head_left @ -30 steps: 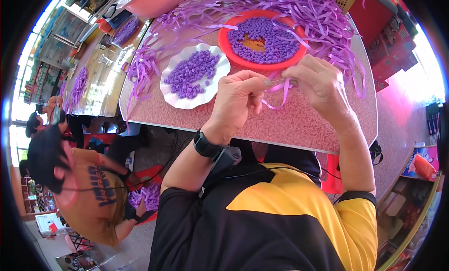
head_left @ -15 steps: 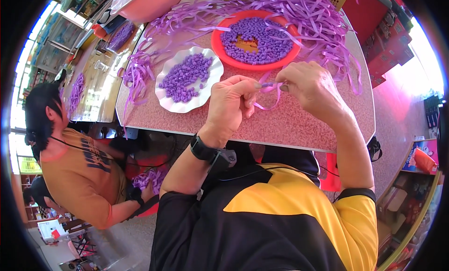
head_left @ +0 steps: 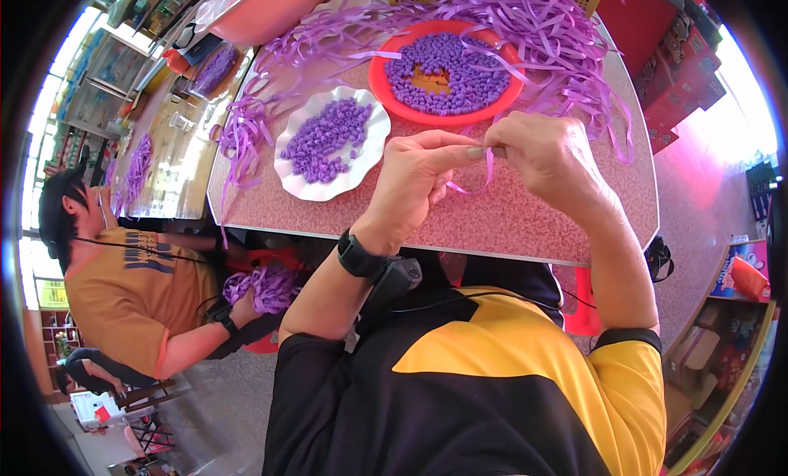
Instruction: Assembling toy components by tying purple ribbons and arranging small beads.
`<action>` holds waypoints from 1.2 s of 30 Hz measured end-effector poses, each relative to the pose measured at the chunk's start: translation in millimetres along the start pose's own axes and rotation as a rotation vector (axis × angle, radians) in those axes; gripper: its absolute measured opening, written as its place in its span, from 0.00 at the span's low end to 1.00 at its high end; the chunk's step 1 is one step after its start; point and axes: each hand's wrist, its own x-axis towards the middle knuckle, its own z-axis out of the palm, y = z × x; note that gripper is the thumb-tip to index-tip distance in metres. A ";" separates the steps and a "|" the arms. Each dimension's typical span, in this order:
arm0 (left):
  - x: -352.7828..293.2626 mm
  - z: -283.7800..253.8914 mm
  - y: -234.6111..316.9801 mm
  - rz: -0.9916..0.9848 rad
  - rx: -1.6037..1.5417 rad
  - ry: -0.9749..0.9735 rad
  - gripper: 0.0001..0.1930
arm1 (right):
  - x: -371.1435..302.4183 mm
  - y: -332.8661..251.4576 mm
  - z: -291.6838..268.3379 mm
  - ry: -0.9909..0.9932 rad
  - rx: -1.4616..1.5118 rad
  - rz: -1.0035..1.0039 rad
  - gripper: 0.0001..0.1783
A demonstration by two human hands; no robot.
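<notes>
L hand [head_left: 414, 176] & R hand [head_left: 546, 156] pinch purple ribbon [head_left: 489, 167] above pink table [head_left: 525, 217]; white plate [head_left: 367, 160] w/ purple beads [head_left: 324, 139] is near L hand.

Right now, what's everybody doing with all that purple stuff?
A person's left hand and right hand meet over the pink table, fingertips pinching a thin purple ribbon. A white plate of purple beads sits to the left, and a red plate holds more just beyond. Loose ribbons lie across the far side. Another person in orange holds a purple bundle.

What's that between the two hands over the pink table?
A thin purple ribbon shows between the left hand and the right hand in the head view.
</notes>
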 end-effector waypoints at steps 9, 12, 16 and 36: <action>5.2 0.5 -2.1 0.001 -0.147 -0.032 0.06 | 2.3 1.1 -8.4 0.002 0.064 0.014 0.09; 2.9 4.2 5.6 -0.005 -0.002 -0.018 0.07 | 3.3 1.9 -7.2 0.044 0.082 0.028 0.06; 6.6 2.9 3.8 0.071 0.011 -0.022 0.08 | 4.0 0.0 -14.2 0.018 0.127 0.053 0.08; 5.9 -25.5 11.8 0.091 0.034 0.044 0.07 | 3.1 11.4 -46.1 0.057 0.237 0.310 0.09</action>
